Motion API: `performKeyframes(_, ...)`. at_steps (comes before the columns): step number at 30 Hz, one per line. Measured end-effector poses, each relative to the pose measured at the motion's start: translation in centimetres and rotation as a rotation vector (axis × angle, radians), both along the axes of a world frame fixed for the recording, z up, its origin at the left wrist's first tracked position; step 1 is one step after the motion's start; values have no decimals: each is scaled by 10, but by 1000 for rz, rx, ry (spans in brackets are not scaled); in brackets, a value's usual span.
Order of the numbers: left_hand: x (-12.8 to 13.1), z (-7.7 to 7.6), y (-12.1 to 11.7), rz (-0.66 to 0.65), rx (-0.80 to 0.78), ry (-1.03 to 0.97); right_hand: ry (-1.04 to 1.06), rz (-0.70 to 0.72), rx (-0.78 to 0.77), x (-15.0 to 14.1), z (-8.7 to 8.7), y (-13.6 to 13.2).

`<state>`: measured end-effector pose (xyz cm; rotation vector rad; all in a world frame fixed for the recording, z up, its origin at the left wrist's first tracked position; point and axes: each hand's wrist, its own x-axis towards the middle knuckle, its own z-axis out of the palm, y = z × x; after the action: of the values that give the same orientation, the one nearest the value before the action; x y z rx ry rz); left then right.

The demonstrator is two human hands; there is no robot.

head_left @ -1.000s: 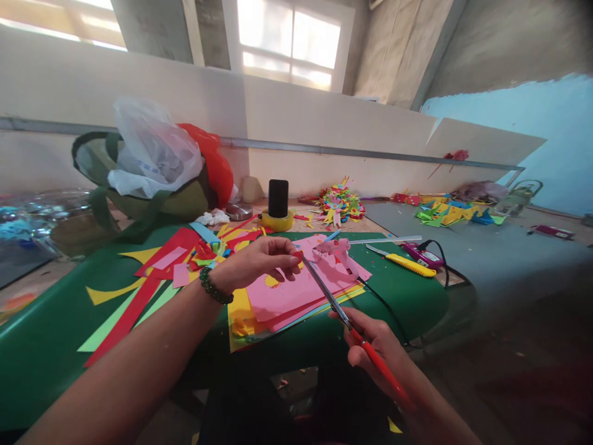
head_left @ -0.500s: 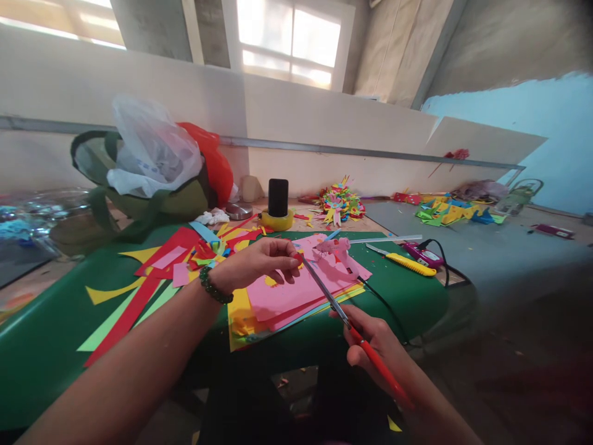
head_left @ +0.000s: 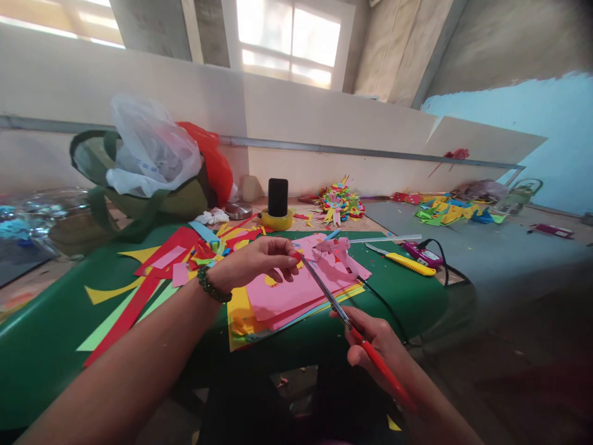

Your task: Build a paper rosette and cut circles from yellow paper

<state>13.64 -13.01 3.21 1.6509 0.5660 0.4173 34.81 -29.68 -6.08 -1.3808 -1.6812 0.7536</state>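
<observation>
Between thumb and fingertips, my left hand (head_left: 271, 259) pinches a small piece of red paper (head_left: 297, 256), mostly hidden by the fingers. My right hand (head_left: 373, 340) is wrapped round the red handles of a pair of scissors (head_left: 322, 284). Their blades point up and left, with the tips at the red paper. Below both hands lies a stack of pink paper sheets (head_left: 278, 303), with yellow and blue sheets showing under it. A pink glue gun (head_left: 340, 253) rests on the stack's far right part, its black cord running down to the right.
Left of the stack lie red, green and yellow paper strips (head_left: 139, 296). A yellow utility knife (head_left: 410, 264) lies on the right of the green mat (head_left: 46, 358). Behind stand a phone (head_left: 278, 196) on a yellow tape roll, a colourful paper cluster (head_left: 341, 203) and a bag (head_left: 176, 201).
Almost nothing differs. Both hands keep their places, and the scissor tips stay at the red paper.
</observation>
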Motion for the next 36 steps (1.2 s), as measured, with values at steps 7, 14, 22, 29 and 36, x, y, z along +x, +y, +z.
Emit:
performKeyframes(7, 0, -2, 0, 18, -14, -23, 27, 3, -30, 0, -1, 0)
performKeyframes(14, 2, -3, 0, 22, -42, -64, -59, -1, -32, -2, 4, -2)
performKeyframes(22, 3, 2, -4, 47, -48, -25, -99, -8, -31, -2, 7, -3)
performKeyframes(29, 2, 3, -5, 42, -48, -27, -82, -10, -26, -1, 6, 0)
performKeyframes(36, 2, 4, -5, 47, -35, -12, -48, -12, -14, 1, 1, -2)
